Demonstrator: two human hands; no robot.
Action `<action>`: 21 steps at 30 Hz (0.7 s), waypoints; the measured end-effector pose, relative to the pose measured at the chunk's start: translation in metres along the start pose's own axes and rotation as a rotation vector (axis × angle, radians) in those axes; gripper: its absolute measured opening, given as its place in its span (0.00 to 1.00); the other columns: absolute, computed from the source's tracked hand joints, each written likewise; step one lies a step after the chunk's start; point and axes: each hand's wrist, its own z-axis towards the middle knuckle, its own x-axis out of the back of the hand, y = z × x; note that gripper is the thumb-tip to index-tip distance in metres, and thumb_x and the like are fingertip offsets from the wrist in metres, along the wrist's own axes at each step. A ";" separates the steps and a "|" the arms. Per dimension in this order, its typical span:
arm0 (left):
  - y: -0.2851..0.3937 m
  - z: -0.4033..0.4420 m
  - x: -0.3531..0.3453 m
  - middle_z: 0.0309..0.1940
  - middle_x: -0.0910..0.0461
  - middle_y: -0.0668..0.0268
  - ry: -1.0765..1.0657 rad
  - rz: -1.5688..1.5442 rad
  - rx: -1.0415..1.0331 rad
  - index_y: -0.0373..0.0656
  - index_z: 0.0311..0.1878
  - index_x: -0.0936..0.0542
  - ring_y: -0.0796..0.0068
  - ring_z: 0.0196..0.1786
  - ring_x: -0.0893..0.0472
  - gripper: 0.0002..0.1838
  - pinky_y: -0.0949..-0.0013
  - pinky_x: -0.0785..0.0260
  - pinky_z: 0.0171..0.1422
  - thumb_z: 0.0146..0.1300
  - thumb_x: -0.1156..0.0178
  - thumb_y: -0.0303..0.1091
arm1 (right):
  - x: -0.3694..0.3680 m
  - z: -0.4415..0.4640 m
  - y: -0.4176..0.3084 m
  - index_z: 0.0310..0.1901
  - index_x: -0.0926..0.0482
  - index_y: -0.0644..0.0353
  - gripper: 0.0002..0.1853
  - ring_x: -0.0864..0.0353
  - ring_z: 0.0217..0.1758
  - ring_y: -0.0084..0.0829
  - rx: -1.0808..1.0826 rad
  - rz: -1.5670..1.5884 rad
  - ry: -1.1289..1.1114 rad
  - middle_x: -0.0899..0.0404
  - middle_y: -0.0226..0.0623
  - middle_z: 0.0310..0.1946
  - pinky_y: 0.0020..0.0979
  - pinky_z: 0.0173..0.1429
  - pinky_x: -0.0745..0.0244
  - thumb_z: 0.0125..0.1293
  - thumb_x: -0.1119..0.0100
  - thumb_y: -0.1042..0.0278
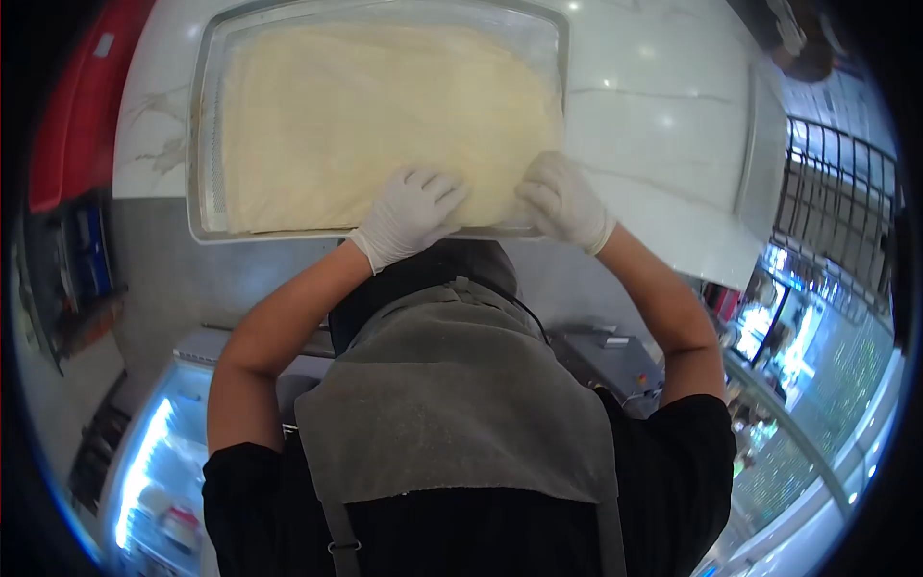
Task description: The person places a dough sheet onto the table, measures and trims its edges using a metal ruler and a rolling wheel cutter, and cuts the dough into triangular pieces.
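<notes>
A tray [567, 58] sits on a veined white counter [663, 144], a lit case [159, 462] nearby. The pale sheet [346, 115] lies flat; left hand [409, 216] and right hand [565, 204] curl at its near edge, grip unclear.

No words, brands, numbers or signs are showing legibly. In the upper left of the frame, a small pale patch [104, 44] is standing out on a red container [82, 125], its surface showing no readable writing. Right of center in the lower half, a small white patch [616, 341] is showing on a grey box [601, 363], too small for reading.
</notes>
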 end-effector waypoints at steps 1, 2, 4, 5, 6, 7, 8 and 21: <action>-0.002 -0.003 -0.001 0.45 0.20 0.68 -0.005 -0.011 -0.027 0.47 0.53 0.18 0.63 0.49 0.21 0.22 0.59 0.30 0.55 0.57 0.32 0.44 | 0.007 0.005 -0.002 0.39 0.23 0.59 0.15 0.26 0.37 0.44 -0.007 -0.049 -0.037 0.26 0.39 0.35 0.43 0.45 0.28 0.49 0.31 0.73; -0.005 -0.006 -0.001 0.44 0.19 0.67 -0.020 -0.008 -0.049 0.46 0.52 0.17 0.62 0.48 0.21 0.21 0.59 0.29 0.54 0.57 0.31 0.44 | 0.014 0.008 -0.004 0.40 0.23 0.59 0.15 0.25 0.38 0.45 -0.014 -0.100 -0.070 0.25 0.40 0.35 0.43 0.45 0.27 0.50 0.30 0.74; -0.006 -0.008 -0.003 0.41 0.18 0.65 -0.046 0.006 -0.088 0.45 0.49 0.16 0.61 0.45 0.20 0.20 0.59 0.28 0.52 0.57 0.30 0.44 | 0.025 -0.004 -0.012 0.41 0.23 0.60 0.15 0.24 0.39 0.45 -0.032 -0.168 -0.089 0.24 0.41 0.36 0.43 0.45 0.27 0.51 0.29 0.74; -0.005 -0.013 -0.009 0.41 0.18 0.65 -0.047 0.010 -0.112 0.45 0.49 0.16 0.61 0.45 0.20 0.20 0.59 0.28 0.52 0.57 0.30 0.44 | 0.023 -0.018 -0.013 0.42 0.22 0.61 0.14 0.23 0.39 0.46 -0.163 -0.150 -0.004 0.22 0.42 0.37 0.43 0.45 0.26 0.54 0.31 0.74; -0.005 -0.020 -0.018 0.40 0.19 0.66 -0.095 -0.004 -0.135 0.45 0.47 0.17 0.62 0.44 0.20 0.17 0.58 0.28 0.50 0.58 0.31 0.43 | 0.018 -0.030 -0.012 0.42 0.22 0.62 0.12 0.22 0.40 0.47 -0.279 -0.121 0.086 0.21 0.44 0.38 0.44 0.46 0.25 0.57 0.32 0.73; -0.008 -0.030 -0.022 0.38 0.20 0.67 -0.147 -0.004 -0.141 0.45 0.45 0.17 0.63 0.42 0.21 0.15 0.58 0.29 0.49 0.59 0.32 0.42 | 0.006 -0.034 -0.007 0.43 0.22 0.63 0.11 0.20 0.40 0.48 -0.379 -0.074 0.177 0.19 0.46 0.38 0.44 0.46 0.25 0.61 0.33 0.72; -0.018 -0.031 -0.014 0.37 0.20 0.68 -0.197 0.005 -0.148 0.46 0.43 0.18 0.64 0.40 0.21 0.12 0.58 0.29 0.47 0.60 0.34 0.41 | -0.002 -0.033 -0.007 0.43 0.22 0.63 0.11 0.20 0.40 0.48 -0.351 -0.066 0.205 0.19 0.46 0.38 0.44 0.46 0.25 0.61 0.33 0.72; -0.116 0.206 0.018 0.68 0.28 0.55 -0.330 0.260 0.199 0.45 0.72 0.31 0.51 0.69 0.27 0.37 0.52 0.35 0.72 0.63 0.34 0.50 | -0.027 -0.056 -0.062 0.31 0.21 0.69 0.12 0.18 0.33 0.41 -0.922 0.416 0.360 0.20 0.45 0.27 0.38 0.41 0.24 0.67 0.39 0.68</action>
